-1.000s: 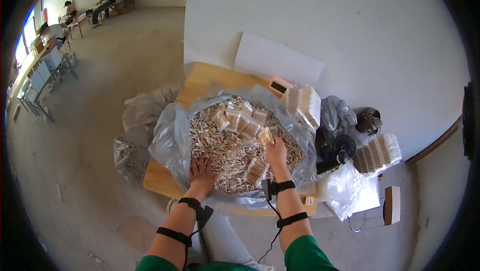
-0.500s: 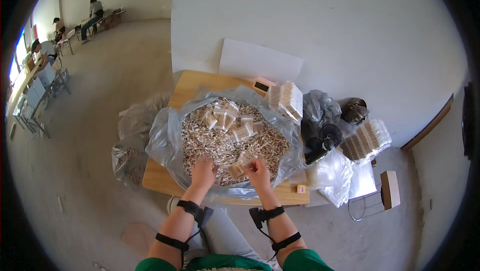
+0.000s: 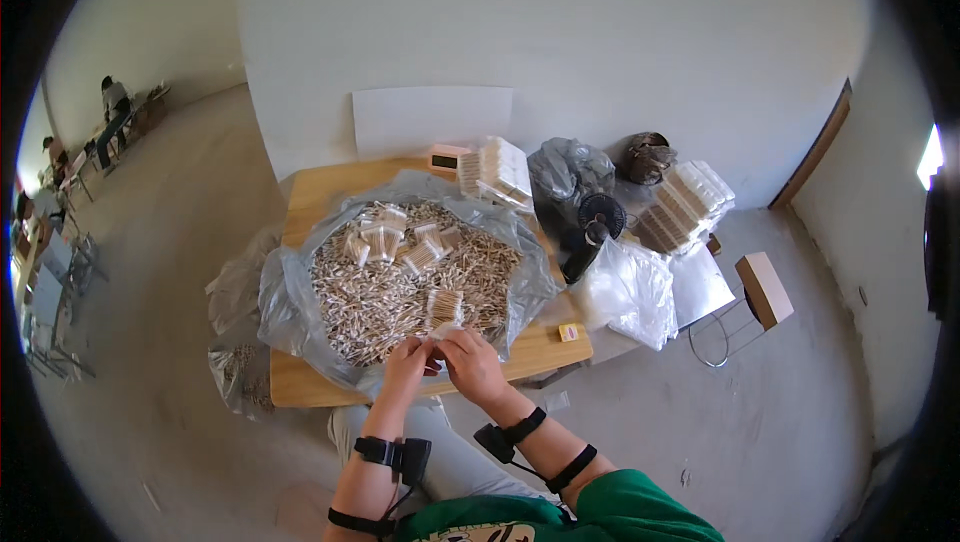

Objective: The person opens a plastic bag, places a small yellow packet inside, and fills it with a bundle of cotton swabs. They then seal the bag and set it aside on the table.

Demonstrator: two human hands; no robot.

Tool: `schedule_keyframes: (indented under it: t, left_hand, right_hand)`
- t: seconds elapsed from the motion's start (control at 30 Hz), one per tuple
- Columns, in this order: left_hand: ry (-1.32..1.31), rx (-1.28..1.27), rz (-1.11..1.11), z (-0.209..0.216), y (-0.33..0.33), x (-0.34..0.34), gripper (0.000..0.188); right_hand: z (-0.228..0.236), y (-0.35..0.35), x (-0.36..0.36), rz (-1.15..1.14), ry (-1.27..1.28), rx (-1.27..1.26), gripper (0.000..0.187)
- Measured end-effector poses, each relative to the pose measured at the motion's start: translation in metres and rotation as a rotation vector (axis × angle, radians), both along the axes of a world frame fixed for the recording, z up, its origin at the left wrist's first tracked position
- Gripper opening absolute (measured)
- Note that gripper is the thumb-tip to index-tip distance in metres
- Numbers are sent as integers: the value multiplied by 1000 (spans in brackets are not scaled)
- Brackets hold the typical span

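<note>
My left hand point(image 3: 404, 366) and my right hand point(image 3: 473, 366) meet at the near rim of a big grey plastic bag point(image 3: 285, 292). Both are closed, fingertips pinching the clear end of a small plastic bag of cotton swabs point(image 3: 444, 306); the fingers partly hide that end. Beneath it, loose cotton swabs point(image 3: 375, 292) fill the big bag in a wide heap. Several small packs of cotton swabs point(image 3: 381, 239) lie on top of the heap, toward its far side.
The grey bag stands on a wooden table point(image 3: 300, 204). At its far right are a pink device point(image 3: 446, 156) and stacked swab packs point(image 3: 497, 174). A yellow box point(image 3: 568, 332) lies near the right corner. Beyond are a black fan point(image 3: 601, 214), clear bags point(image 3: 630, 292) and a stool point(image 3: 764, 289).
My hands were apart over the near side of the heap and have come together at the small bag. The whole view has swung to the right.
</note>
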State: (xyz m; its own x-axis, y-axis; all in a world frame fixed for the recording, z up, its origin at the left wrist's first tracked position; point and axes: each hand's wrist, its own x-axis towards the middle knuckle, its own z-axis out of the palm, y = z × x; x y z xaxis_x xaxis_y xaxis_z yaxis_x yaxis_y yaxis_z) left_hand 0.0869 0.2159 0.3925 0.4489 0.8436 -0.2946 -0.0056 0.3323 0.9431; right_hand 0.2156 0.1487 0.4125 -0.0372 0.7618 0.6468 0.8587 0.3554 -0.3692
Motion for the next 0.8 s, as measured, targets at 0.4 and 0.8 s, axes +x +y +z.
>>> schedule_keyframes:
  t: [0.4,0.8]
  left_hand:
    - [173,575,65,21,-22,4,14]
    - [376,922,47,27,-12,4,16]
  right_hand:
    - [13,-17,-3,-56,255,18,24]
    - [13,13,6,-87,204,-43,21]
